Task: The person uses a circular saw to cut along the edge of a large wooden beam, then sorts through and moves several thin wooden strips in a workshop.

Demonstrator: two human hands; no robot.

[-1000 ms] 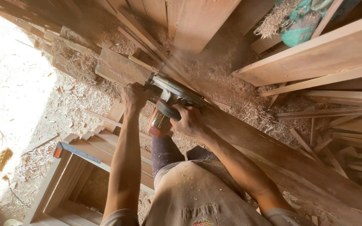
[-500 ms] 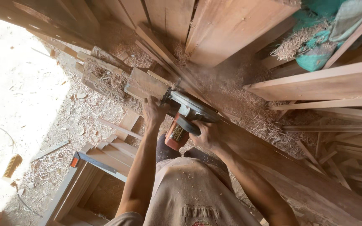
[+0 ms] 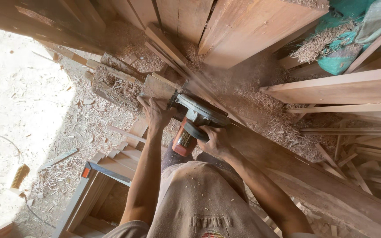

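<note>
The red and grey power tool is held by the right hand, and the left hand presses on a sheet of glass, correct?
Not glass. In the head view the left hand presses on a brown wooden plank; the right hand does hold the red and grey power tool.

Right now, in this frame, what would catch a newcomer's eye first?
At centre, the right hand grips the handle of a grey and red power tool running on a long wooden plank, while the left hand presses the plank's far end. Wood shavings heap thickly around the tool and spill over the floor to the left. Stacked boards crowd the right, and a teal sack sits top right.
</note>
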